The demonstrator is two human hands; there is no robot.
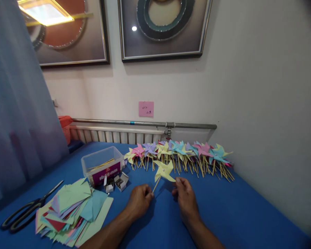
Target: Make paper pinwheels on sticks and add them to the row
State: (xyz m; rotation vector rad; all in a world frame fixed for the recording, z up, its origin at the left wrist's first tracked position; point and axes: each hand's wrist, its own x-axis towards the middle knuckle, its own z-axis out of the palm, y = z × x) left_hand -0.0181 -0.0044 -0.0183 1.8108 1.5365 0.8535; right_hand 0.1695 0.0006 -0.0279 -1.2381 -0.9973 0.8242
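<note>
A yellow paper pinwheel (pixel 165 170) on a thin wooden stick is held up over the blue table (pixel 223 207). My left hand (pixel 140 200) is closed, pinching the bottom of the stick. My right hand (pixel 184 195) pinches the lower right tip of the yellow paper blade with thumb and forefinger. Behind them a long row of finished pinwheels (pixel 181 155) in yellow, pink, purple and blue lies along the table's far edge.
A clear plastic box (pixel 102 165) with wooden sticks stands at the left, two small open boxes of pins (pixel 116 182) in front of it. A pile of cut coloured paper (pixel 72 211) and black scissors (pixel 23 211) lie at the near left. Wall and radiator behind.
</note>
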